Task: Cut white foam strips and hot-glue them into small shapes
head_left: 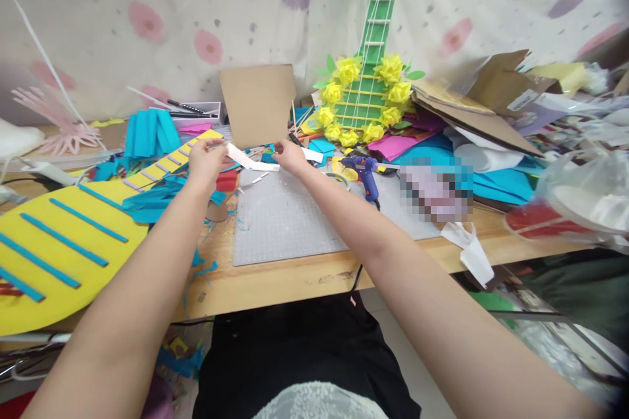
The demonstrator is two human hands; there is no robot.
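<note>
Above the left back part of the grey cutting mat [295, 222], my left hand [209, 160] pinches one end of a white paper strip [239, 156]. The strip slants down to the right and bends near its far end. Just past that end is my right hand [289, 157], its fingers drawn together over the back of the mat. Whatever those fingers hold is hidden. A white piece [312, 155] shows just beyond my right wrist. Below the strip lies a thin white stick [260, 177]. A blue glue gun [364, 175] rests to the right of my right hand.
A yellow paper guitar shape [63, 209] with blue strips lies left. The green guitar [376, 72] with yellow flowers stands behind, beside a cardboard sheet [258, 105]. Blue paper [152, 133], stacked cardboard [481, 119] and a clear plastic bucket [565, 200] crowd the sides.
</note>
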